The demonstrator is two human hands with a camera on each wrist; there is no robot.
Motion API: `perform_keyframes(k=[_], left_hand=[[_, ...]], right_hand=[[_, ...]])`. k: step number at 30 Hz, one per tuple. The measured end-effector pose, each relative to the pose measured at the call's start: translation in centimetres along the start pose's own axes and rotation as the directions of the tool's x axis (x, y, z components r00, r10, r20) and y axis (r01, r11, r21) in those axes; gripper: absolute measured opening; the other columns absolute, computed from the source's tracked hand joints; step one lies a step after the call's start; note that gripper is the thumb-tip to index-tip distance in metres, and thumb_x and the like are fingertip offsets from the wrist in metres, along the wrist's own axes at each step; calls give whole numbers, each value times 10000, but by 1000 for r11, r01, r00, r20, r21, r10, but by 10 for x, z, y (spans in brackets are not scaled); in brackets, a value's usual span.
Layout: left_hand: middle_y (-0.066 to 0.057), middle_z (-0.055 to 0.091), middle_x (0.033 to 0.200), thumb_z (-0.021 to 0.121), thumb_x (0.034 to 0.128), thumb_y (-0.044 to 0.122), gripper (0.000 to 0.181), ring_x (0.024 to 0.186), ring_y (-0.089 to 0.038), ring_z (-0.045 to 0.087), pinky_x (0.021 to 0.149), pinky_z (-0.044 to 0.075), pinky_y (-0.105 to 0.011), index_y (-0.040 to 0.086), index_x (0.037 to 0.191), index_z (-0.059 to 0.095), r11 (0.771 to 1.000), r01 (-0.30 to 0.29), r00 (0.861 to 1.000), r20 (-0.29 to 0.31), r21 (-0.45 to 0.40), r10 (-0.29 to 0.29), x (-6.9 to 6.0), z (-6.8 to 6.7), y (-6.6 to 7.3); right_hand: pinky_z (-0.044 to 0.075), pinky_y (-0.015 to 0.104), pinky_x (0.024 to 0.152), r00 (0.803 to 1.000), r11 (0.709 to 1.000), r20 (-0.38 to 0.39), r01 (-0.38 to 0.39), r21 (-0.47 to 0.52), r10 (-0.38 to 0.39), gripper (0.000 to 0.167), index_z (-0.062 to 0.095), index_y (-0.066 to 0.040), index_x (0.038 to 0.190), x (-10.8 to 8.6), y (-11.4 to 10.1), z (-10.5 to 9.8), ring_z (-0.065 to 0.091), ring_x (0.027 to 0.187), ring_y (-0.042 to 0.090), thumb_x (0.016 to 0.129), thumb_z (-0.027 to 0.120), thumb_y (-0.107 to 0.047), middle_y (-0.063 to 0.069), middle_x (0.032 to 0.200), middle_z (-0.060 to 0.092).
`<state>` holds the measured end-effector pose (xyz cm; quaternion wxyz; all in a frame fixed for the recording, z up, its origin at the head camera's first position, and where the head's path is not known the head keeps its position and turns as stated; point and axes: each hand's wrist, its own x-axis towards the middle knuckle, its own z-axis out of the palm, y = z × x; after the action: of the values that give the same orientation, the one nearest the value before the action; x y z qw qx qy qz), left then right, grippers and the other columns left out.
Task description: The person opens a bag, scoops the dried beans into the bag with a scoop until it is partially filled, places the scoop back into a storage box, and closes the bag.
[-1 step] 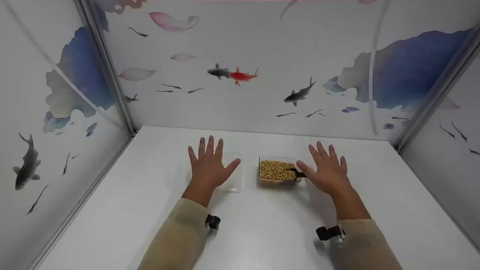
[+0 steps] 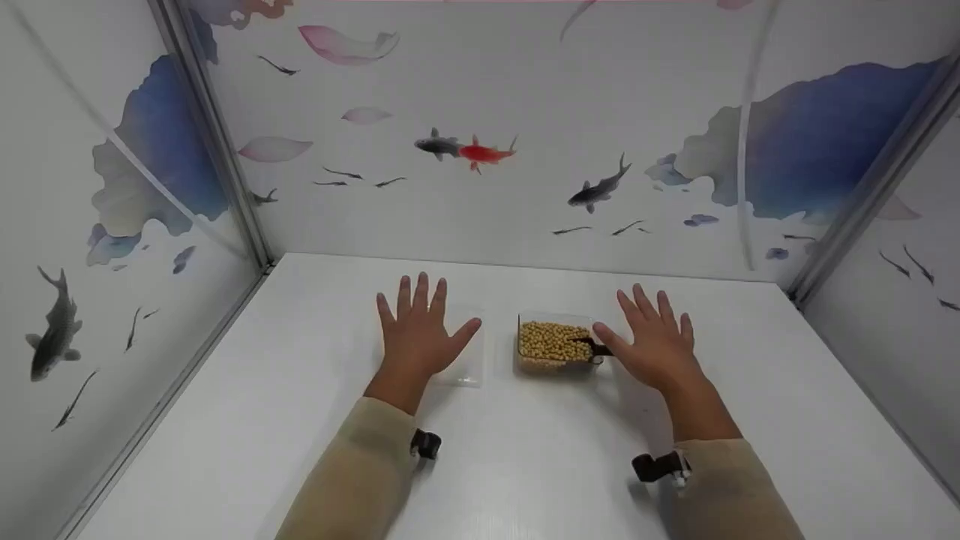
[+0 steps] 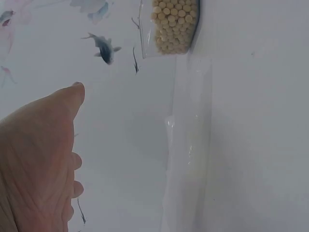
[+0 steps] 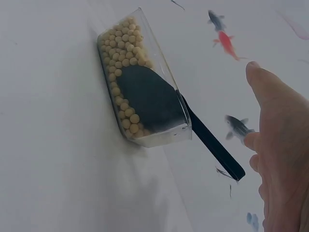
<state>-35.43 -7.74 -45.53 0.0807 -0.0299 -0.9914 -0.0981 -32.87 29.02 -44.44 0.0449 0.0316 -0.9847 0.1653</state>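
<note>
The left hand (image 2: 417, 337), its fingers straight and spread apart, hovers over a flat, clear plastic bag (image 2: 469, 360) on the white table (image 2: 510, 465). Right of the bag stands a clear rectangular box (image 4: 169, 137) of round, yellow beans (image 2: 551, 341), holding a black scoop (image 4: 149, 99), handle pointing right. The right hand (image 2: 654, 341) spreads its fingers near that handle.
</note>
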Motion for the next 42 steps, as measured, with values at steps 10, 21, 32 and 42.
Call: perform_keyframes(k=[10, 21, 32, 42], left_hand=[[-87, 88, 1829, 321, 959, 900, 1003, 1703, -367, 0, 1321, -6, -726, 287, 1735, 153, 999, -12, 1000, -8, -39, 12, 0, -4, 6], [-104, 235, 1799, 358, 985, 855, 976, 1694, -364, 115, 1333, 90, -702, 245, 1730, 198, 988, 17, 1000, 6, -153, -17, 5, 7, -5], [-151, 282, 1776, 362, 989, 847, 990, 1676, -404, 166, 1319, 102, -726, 197, 1723, 226, 990, 22, 1000, -17, -136, -25, 4, 4, -43], [-199, 334, 1743, 400, 1011, 794, 969, 1656, -447, 195, 1328, 135, -698, 138, 1710, 259, 991, 52, 998, -18, -120, -54, 0, -2, -76]], right_hand=[[-50, 774, 1278, 1000, 1000, -13, -12, 20, 12, 1033, 144, -220, 1737, 2, 0, -4, -18, 1669, 483, 972, 314, -893, 147, 1818, 99], [141, 672, 1334, 996, 993, -84, 46, 106, -37, 919, 277, -213, 1710, 3, -32, 1, 178, 1667, 414, 1013, 456, -786, 160, 1774, 282], [273, 647, 1310, 996, 975, -41, 90, 205, -84, 857, 279, -356, 1700, 2, -95, 14, 271, 1653, 361, 996, 479, -800, 93, 1778, 297], [354, 594, 1291, 993, 959, -25, 121, 258, -118, 798, 337, -362, 1682, -1, -159, 42, 373, 1617, 310, 1008, 553, -730, 42, 1732, 406]])
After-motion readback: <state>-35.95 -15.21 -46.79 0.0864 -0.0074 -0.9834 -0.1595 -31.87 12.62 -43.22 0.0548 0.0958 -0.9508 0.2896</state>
